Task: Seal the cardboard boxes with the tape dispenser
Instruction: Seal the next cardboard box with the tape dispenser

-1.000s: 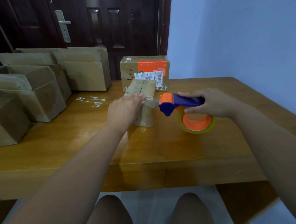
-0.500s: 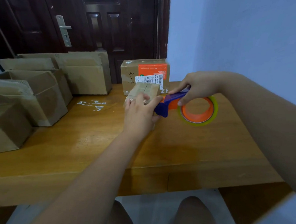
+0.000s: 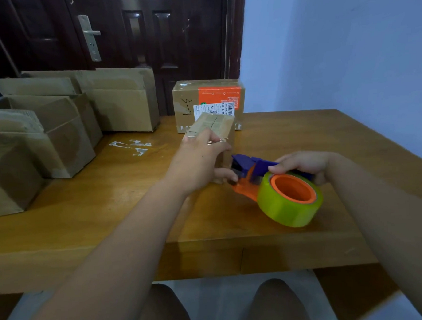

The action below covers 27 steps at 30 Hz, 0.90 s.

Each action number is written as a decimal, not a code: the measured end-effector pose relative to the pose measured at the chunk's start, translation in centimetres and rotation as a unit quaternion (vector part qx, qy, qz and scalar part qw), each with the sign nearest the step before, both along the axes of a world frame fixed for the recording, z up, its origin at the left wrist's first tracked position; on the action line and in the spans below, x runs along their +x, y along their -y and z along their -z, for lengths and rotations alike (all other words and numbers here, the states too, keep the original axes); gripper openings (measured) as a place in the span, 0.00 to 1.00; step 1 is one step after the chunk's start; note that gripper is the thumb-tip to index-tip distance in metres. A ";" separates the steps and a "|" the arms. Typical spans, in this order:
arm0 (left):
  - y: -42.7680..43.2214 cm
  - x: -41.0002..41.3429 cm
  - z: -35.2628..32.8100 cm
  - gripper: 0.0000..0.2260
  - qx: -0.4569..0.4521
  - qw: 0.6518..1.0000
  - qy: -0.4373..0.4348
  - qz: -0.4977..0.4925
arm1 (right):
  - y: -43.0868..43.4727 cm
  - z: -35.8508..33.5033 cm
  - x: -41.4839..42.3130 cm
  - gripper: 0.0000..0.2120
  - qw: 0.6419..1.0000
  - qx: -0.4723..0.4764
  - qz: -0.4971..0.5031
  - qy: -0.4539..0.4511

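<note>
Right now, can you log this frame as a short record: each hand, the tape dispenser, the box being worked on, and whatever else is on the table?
left hand: grips the small box, fingers over its top, thumb on its near side
right hand: holds the tape dispenser by its blue handle
tape dispenser: front end at the small box's lower near side
tape roll: yellow-green, on an orange hub
table: wooden
other: labelled box behind; open boxes at left

On the wooden tabletop [image 3: 110, 214], the small brown cardboard box [image 3: 215, 125] sits mid-frame, with the larger labelled cardboard box [image 3: 185, 105] just behind it. The purple-and-orange plastic tape dispenser [image 3: 251, 163] is just beside the small box, to its lower right. Open brown cardboard boxes [image 3: 69, 133] crowd the frame's left.
</note>
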State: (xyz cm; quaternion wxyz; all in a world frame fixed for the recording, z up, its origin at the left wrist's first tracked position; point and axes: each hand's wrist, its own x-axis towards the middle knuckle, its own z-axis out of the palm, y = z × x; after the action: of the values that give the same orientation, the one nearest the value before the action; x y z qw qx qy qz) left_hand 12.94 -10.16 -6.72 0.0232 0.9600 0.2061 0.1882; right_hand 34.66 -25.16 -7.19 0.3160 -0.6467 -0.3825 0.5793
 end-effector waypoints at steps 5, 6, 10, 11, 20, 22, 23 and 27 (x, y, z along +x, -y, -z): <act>-0.4 0.6 -2.0 0.37 0.011 0.999 -0.042 -0.013 | 0.2 2.0 0.4 0.31 0.992 0.015 0.017 -0.128; -0.6 0.6 -2.0 0.33 0.020 0.999 -0.025 -0.018 | 0.2 2.3 0.5 0.32 0.988 0.015 0.018 -0.155; -0.5 0.2 -1.0 0.29 0.042 0.999 0.023 -0.010 | 0.6 3.3 1.4 0.30 0.978 0.049 0.086 -0.185; -0.4 0.2 -0.7 0.29 0.051 0.998 0.024 -0.009 | 0.7 3.5 1.7 0.30 0.977 0.067 0.116 -0.166; -0.2 0.4 0.5 0.26 0.098 0.993 0.054 -0.047 | -1.0 1.1 1.2 0.21 0.940 0.050 0.324 0.093; -0.3 0.6 0.5 0.27 0.089 0.992 0.064 -0.060 | -1.3 0.7 1.0 0.17 0.925 0.031 0.346 0.155; -0.3 0.6 0.5 0.26 0.083 0.992 0.067 -0.066 | -1.4 0.6 1.0 0.16 0.921 0.024 0.346 0.177; -0.1 0.7 0.6 0.20 0.066 0.992 0.075 -0.079 | -1.7 0.4 0.9 0.19 0.913 -0.020 0.320 0.252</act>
State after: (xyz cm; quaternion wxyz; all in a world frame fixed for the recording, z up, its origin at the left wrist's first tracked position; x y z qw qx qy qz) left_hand 13.61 -10.09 -7.35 -0.0395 0.9234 0.2664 0.2736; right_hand 35.55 -23.44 -7.55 0.3643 -0.8654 -0.2101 0.2725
